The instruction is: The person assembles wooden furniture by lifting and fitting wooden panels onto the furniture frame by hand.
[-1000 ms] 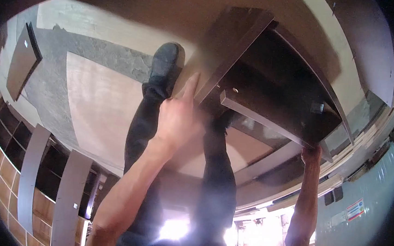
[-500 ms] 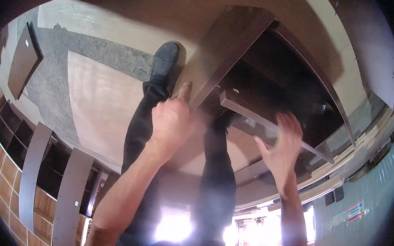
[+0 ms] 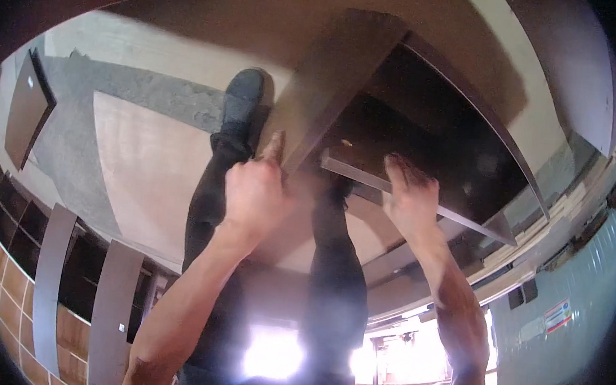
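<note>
Head view: right hand (image 3: 414, 201) curls over the board (image 3: 356, 174) inside the dark box (image 3: 459, 107), left hand (image 3: 253, 195) at the side panel (image 3: 341, 97); can't tell if either grip pinches. Uneven pushing could skew the board.

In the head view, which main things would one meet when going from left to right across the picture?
Brown panel with a small white tag, large pale board on the floor, left hand, right hand, shiny blue-green surface.

Grey floor (image 3: 73, 138): pale sheets (image 3: 151, 162) lying flat, dark open carcass (image 3: 436, 126) resting there.
</note>
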